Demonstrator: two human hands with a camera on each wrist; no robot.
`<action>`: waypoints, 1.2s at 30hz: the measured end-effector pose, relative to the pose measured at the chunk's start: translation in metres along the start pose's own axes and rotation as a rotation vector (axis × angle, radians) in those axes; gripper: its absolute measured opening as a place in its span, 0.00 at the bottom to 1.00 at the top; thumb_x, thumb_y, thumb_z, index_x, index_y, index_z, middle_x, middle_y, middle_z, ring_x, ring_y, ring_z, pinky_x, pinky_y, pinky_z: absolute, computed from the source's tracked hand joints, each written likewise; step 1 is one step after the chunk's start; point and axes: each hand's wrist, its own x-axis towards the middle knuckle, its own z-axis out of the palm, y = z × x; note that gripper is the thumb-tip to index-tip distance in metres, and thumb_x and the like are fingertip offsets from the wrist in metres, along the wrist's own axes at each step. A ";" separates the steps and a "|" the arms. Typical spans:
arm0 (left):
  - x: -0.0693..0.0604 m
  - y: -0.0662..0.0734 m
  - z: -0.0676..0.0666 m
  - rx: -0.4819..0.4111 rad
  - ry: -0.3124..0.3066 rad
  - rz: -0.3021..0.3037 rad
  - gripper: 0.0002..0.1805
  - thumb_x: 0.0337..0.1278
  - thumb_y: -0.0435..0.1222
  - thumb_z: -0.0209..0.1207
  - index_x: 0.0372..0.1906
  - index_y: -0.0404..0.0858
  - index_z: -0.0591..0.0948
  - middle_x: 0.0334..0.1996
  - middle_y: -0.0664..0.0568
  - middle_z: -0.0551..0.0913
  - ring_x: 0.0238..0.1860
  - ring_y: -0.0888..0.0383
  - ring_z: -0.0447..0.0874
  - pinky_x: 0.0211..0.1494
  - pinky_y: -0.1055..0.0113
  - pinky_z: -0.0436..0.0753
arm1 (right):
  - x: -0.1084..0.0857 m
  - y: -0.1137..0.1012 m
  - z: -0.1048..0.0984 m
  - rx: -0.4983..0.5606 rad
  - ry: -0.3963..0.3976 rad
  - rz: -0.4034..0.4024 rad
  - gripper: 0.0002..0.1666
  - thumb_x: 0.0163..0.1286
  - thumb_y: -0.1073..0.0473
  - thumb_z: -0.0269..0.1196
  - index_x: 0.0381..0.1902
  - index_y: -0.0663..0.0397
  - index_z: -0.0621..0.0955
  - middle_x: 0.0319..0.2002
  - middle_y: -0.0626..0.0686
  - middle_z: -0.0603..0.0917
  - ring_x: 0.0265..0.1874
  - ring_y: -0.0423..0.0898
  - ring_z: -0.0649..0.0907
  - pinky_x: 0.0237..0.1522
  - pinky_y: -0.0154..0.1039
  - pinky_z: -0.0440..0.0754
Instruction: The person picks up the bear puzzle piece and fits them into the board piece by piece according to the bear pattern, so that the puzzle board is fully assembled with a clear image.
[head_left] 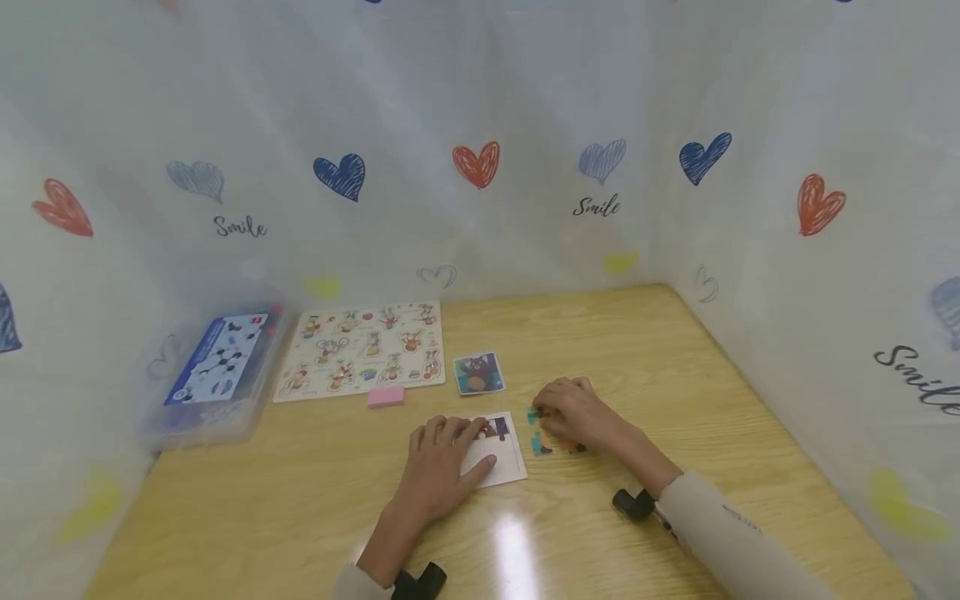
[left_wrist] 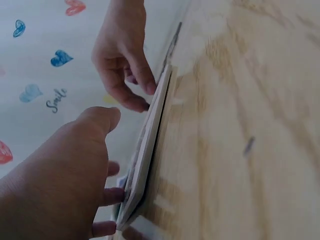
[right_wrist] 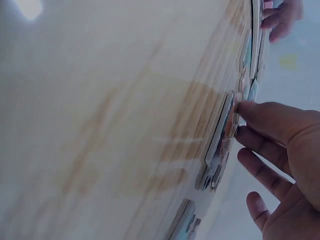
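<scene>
My left hand rests with spread fingers along the left side of a white puzzle tray. Its fingertips touch the tray's far part, where dark picture pieces lie; the hand hides some of them. In the left wrist view, the tray shows edge-on beside those fingers. To the right of the tray, my right hand reaches down over several loose jigsaw pieces in teal and orange. Thumb and forefinger pinch an orange puzzle piece low at the table, its other fingers spread apart.
Beyond the tray lies a square bear picture card. A pink block touches the near edge of a wooden board with printed figures. At the far left stands a clear plastic box with a blue label. A patterned curtain surrounds the table.
</scene>
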 end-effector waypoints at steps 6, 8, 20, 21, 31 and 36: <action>-0.001 -0.005 -0.011 -0.073 -0.022 -0.022 0.33 0.71 0.64 0.42 0.63 0.46 0.77 0.62 0.54 0.75 0.66 0.47 0.65 0.66 0.45 0.62 | 0.009 0.001 0.002 -0.075 -0.005 -0.015 0.09 0.63 0.62 0.69 0.42 0.50 0.88 0.44 0.47 0.87 0.48 0.50 0.81 0.52 0.55 0.69; 0.000 -0.007 -0.015 -0.111 -0.039 -0.014 0.31 0.72 0.62 0.44 0.63 0.46 0.79 0.64 0.54 0.74 0.67 0.47 0.64 0.66 0.44 0.61 | 0.012 0.002 0.001 -0.079 -0.011 -0.006 0.10 0.61 0.63 0.67 0.41 0.50 0.88 0.43 0.47 0.87 0.48 0.50 0.81 0.53 0.56 0.69; -0.002 -0.031 -0.020 -0.133 -0.090 0.103 0.30 0.63 0.51 0.60 0.69 0.49 0.75 0.63 0.52 0.73 0.66 0.47 0.65 0.66 0.46 0.66 | 0.011 -0.011 -0.005 -0.018 0.021 -0.016 0.09 0.59 0.60 0.69 0.40 0.49 0.86 0.40 0.44 0.85 0.48 0.49 0.80 0.54 0.54 0.67; -0.003 -0.032 -0.020 -0.133 -0.088 0.107 0.31 0.63 0.51 0.60 0.70 0.49 0.75 0.63 0.52 0.73 0.67 0.47 0.65 0.66 0.46 0.66 | 0.012 -0.016 -0.006 -0.004 0.015 -0.019 0.09 0.60 0.60 0.69 0.40 0.49 0.86 0.40 0.44 0.85 0.50 0.50 0.80 0.55 0.55 0.67; -0.005 -0.036 -0.019 -0.128 -0.137 0.107 0.45 0.55 0.70 0.56 0.74 0.52 0.69 0.67 0.54 0.68 0.68 0.47 0.62 0.68 0.45 0.63 | 0.021 -0.052 -0.004 0.038 0.000 -0.094 0.10 0.61 0.59 0.70 0.42 0.48 0.85 0.43 0.44 0.84 0.51 0.47 0.79 0.52 0.48 0.66; -0.005 -0.038 -0.018 -0.146 -0.140 0.114 0.49 0.53 0.70 0.58 0.76 0.51 0.66 0.69 0.53 0.67 0.69 0.47 0.60 0.69 0.44 0.60 | 0.028 -0.063 0.006 -0.002 -0.040 -0.109 0.12 0.60 0.58 0.69 0.44 0.47 0.86 0.44 0.44 0.84 0.51 0.45 0.78 0.54 0.48 0.67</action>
